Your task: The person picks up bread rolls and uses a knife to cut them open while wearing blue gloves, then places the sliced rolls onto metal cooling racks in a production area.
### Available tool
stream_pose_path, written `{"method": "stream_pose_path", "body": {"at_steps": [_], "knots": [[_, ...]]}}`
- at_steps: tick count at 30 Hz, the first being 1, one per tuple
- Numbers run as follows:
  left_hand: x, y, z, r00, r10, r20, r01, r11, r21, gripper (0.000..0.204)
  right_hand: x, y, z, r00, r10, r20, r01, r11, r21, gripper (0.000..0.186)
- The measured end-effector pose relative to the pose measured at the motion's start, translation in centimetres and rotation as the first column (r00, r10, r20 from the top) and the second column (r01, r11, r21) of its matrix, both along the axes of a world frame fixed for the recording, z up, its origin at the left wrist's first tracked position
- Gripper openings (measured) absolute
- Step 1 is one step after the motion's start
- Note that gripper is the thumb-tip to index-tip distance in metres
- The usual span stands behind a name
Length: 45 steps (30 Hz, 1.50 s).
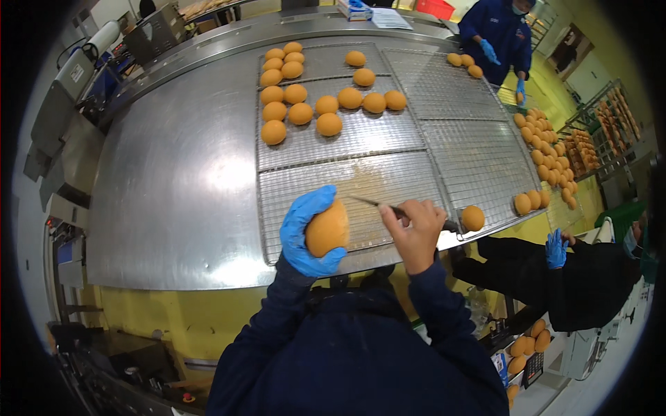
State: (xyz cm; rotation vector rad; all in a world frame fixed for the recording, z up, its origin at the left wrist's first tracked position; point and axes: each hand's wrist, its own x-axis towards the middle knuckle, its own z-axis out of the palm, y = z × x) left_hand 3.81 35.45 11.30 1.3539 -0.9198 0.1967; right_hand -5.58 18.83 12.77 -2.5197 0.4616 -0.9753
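Note:
My left hand point(298, 232), in a blue glove, is wrapped round a golden-brown bun point(329, 229) above the near end of a wire rack. The bun's right side faces my other hand. My bare right hand point(420, 229) grips a knife point(363, 200) by its dark handle. Its thin blade points left toward the bun, with a small gap between them. Brown crumbs point(364, 182) lie on the rack beyond the blade. A single bun point(473, 218) sits just right of my right hand, near the table's front edge.
More buns point(300, 113) stand in rows on the wire racks point(461, 139), over a steel table point(166, 187). Others are piled at the right point(548, 152). One co-worker point(496, 38) in blue stands at the far right corner; another in dark clothes point(590, 284) is at the near right.

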Motion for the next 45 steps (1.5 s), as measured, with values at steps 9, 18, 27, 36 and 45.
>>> {"method": "stream_pose_path", "body": {"at_steps": [9,18,27,36,45], "knots": [[-0.5,-2.9,-2.8,0.218,-0.747,-0.629,-0.143,0.613,-0.777,0.070,-2.0,-1.2,-1.6,0.998,-0.046,-0.052,0.055,0.982,0.183,0.034],[-1.6,-2.6,-4.7,-0.142,-0.725,-0.674,0.012,0.680,-0.734,0.068,-10.2,-2.9,-4.6,0.881,-0.456,-0.123,0.470,0.821,0.325,0.036],[-2.3,-5.8,-7.4,-0.435,-0.757,-0.487,0.105,0.495,-0.863,0.068,-15.7,-5.1,-5.3,0.682,-0.721,-0.123,0.698,0.591,0.404,0.027],[-5.0,-10.5,-3.6,-0.358,-0.640,-0.680,0.158,0.677,-0.719,0.069,-16.4,-6.4,-4.2,0.690,-0.712,-0.126,0.705,0.622,0.340,0.028],[-8.0,-13.8,-0.6,-0.271,-0.735,-0.621,0.218,0.582,-0.784,0.079,-11.8,-1.8,-0.6,0.929,-0.346,0.135,0.350,0.937,-0.011,0.017]]}}
